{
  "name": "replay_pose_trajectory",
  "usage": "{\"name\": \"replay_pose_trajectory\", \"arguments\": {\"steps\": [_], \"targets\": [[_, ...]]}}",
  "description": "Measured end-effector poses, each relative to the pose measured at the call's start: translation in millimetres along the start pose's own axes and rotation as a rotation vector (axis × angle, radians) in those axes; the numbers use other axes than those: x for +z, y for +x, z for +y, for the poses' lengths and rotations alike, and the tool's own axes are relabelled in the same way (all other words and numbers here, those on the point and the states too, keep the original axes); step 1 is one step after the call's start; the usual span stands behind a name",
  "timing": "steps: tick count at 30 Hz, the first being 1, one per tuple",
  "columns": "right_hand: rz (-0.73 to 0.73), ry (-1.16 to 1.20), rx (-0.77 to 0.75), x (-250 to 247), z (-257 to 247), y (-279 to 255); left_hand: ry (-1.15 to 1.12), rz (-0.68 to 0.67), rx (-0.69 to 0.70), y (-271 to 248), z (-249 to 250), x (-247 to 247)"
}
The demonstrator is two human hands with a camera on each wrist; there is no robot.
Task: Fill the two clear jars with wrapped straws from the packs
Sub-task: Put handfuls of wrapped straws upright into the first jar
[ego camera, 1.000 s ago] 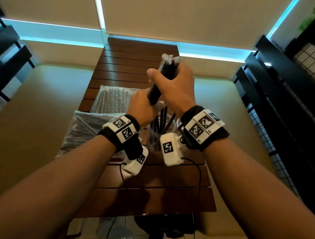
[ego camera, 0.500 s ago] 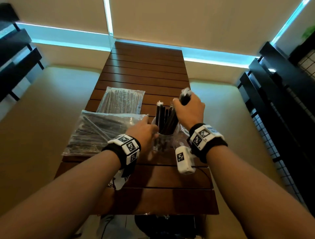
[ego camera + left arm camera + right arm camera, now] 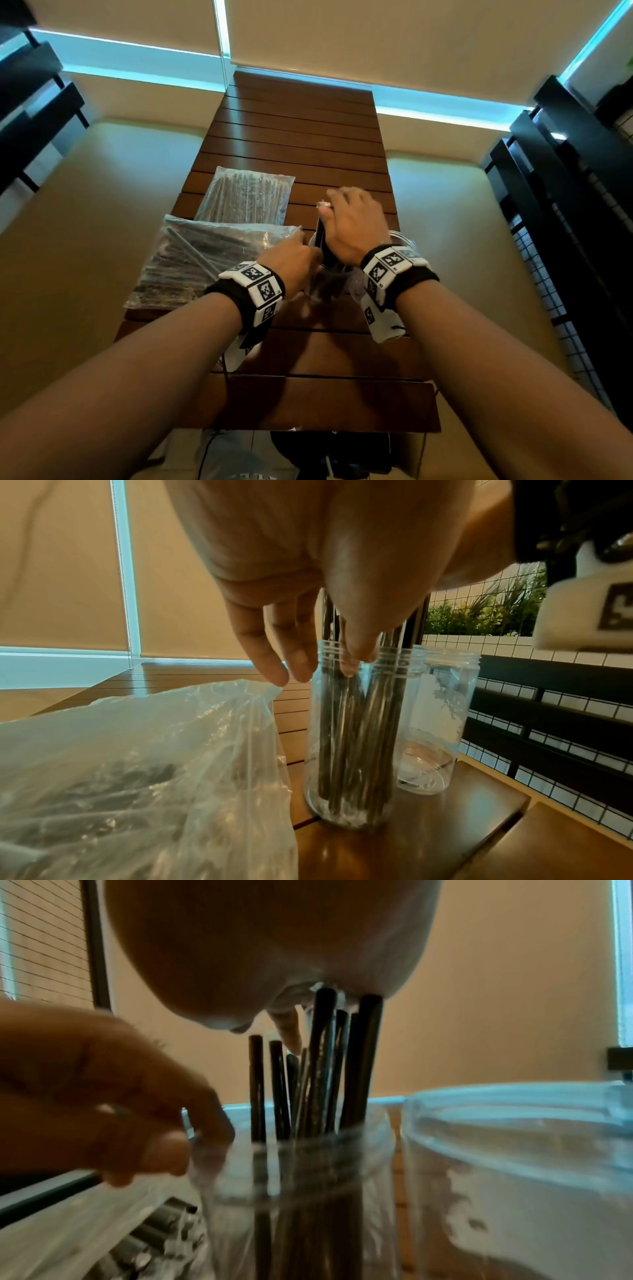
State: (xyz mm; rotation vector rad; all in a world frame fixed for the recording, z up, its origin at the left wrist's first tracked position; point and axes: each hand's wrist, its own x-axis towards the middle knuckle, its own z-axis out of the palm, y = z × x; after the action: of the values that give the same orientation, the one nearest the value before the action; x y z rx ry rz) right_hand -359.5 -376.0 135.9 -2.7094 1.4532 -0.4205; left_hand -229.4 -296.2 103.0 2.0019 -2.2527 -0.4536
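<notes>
Light, stiff, slippery wrapped straws [image 3: 356, 723]: best gripped mid-bundle. Right hand [image 3: 352, 226] resting on their tops, clasp unclear; left hand [image 3: 291, 631] relaxed, thumb inside jar [image 3: 356, 777] rim, nine o'clock side.

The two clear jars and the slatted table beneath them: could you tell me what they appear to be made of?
The straw-filled clear jar and the empty clear jar behind it look like thin transparent plastic: moulded screw-thread ridges ring their rims, and the walls show soft glare. Glass cannot be fully ruled out. The brown slatted table appears to be wood with a smooth, slightly glossy finish, judging by its separate planks and reflections.
</notes>
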Motion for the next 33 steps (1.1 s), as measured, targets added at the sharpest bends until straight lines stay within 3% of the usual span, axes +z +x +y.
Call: {"name": "replay_pose_trajectory", "arguments": {"steps": [3, 6, 8, 11, 13, 15, 17, 19, 21, 26, 30, 33], "targets": [[-0.127, 0.066, 0.01, 15.4, -0.9, -4.8, 0.042, -0.008, 0.077, 4.8, -4.8, 1.5], [-0.01, 0.189, 0.0, 14.2, -3.0, -0.7, 0.052, -0.027, 0.06, 6.2, -7.0, 1.3], [-0.018, 0.176, -0.028, 11.5, -2.6, 4.2, 0.029, 0.012, 0.044, 2.7, -4.8, -2.0], [-0.209, 0.01, -0.064, 12.4, 2.6, 6.5, -0.061, 0.166, -0.061, -7.5, -8.5, -8.8], [-0.236, -0.021, -0.051, 13.7, 3.8, 3.9, -0.016, 0.201, -0.16, -12.9, -17.9, -10.1], [-0.201, -0.04, -0.031, 13.8, 0.4, 2.2, 0.046, 0.147, -0.296, -17.3, -28.4, -6.2], [-0.063, -0.03, -0.019, 8.0, -8.0, 0.0, 0.064, 0.086, -0.39, -20.5, -32.5, 1.7], [0.132, -0.015, -0.096, 0.2, -20.2, -0.7, 0.06, 0.064, -0.436, -23.0, -33.0, 12.8], [0.192, 0.015, -0.234, -7.5, -34.4, -0.4, 0.054, 0.057, -0.477, -24.5, -34.8, 20.9], [-0.168, -0.061, -0.424, -11.8, -65.1, -6.1, -0.08, 0.116, -0.49, -22.1, -45.8, 3.2], [-0.475, -0.124, -0.353, -0.8, -80.5, -12.6, -0.186, 0.247, -0.466, -25.0, -51.4, -27.1], [-0.506, -0.027, -0.281, 17.3, -87.7, -12.0, -0.195, 0.335, -0.398, -32.4, -48.3, -40.7]]}}
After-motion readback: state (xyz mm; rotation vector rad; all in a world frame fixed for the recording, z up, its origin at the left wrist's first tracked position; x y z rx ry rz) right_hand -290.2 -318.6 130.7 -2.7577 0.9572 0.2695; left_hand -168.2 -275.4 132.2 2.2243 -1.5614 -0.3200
